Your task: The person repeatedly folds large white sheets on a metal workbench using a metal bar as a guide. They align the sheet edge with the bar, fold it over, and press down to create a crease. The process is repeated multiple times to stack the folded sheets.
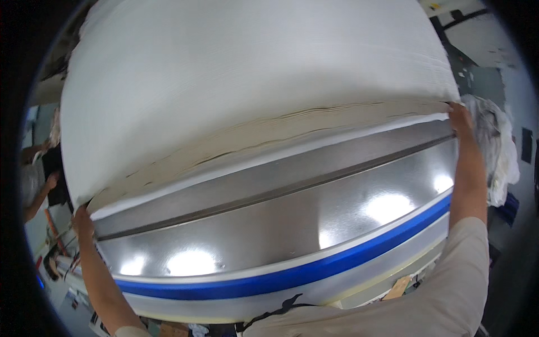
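Around the shiny metal surface (pixel 269 227)
A blue band (pixel 269 281) runs along its near edge; crumpled white cloth (pixel 497 163) sits past its right end, another person (pixel 32 182) past its left.

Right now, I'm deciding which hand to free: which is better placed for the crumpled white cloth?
Probably the right hand: it holds the right end of the layered stack, nearer the crumpled white cloth; the left hand holds the opposite end.

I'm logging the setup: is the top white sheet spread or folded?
Spread: the sheet lies broad and nearly smooth above the layered edge. Folds underneath: cannot tell.
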The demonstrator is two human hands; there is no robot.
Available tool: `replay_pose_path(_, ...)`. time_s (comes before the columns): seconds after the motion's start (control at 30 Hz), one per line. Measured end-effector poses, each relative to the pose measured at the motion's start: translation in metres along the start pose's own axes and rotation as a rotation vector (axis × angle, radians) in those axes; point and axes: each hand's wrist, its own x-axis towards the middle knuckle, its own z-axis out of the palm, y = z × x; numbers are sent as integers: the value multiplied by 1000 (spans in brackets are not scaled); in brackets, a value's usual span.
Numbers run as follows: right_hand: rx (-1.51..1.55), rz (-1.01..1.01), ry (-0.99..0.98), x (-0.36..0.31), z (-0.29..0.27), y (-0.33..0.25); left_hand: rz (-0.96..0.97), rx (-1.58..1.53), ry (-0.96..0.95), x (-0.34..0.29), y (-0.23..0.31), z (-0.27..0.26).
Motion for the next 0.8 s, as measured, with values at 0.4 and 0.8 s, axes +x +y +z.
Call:
replay_pose_path(0.4,162,-223,93,-34,-25,116,85,268,32,-90,-81,-116)
replay_pose_path(0.8,-241,-531,-221,-231,47,122,300,536,-700,-247,-85,-1)
